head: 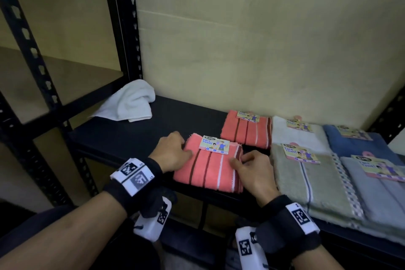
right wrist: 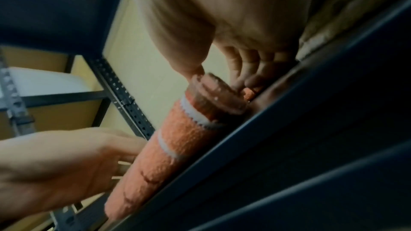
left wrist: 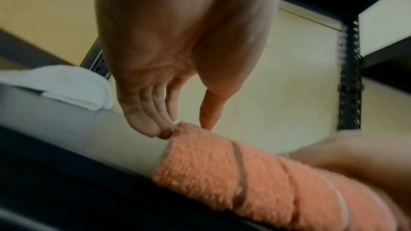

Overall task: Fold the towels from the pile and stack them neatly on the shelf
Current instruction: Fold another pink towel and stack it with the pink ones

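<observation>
The step in hand looks like the setting-down: a folded coral towel (head: 209, 165) lies on the black shelf (head: 131, 136) near its front edge, and both hands are squaring it. It sits just in front of a second coral towel (head: 246, 130), apart from it, with more folded towels (head: 306, 173) laid out to the right. A loose white towel (head: 131, 103) lies crumpled at the back left corner, probably what is left to fold.

The left hand (head: 172, 152) rests at the towel's far left corner. Its grip is narrow: in the left wrist view the fingertips (left wrist: 164, 133) touch the corner's edge and the thumb (left wrist: 209, 111) comes down on top, a light pinch. The right hand (head: 252, 173) curls over the right edge; the right wrist view shows its thumb (right wrist: 191, 69) above the layered hem and its fingers (right wrist: 251, 78) behind it, pinching the fold.

Next, the person likely needs to let go without disturbing the fold, then reach for the white towel.
</observation>
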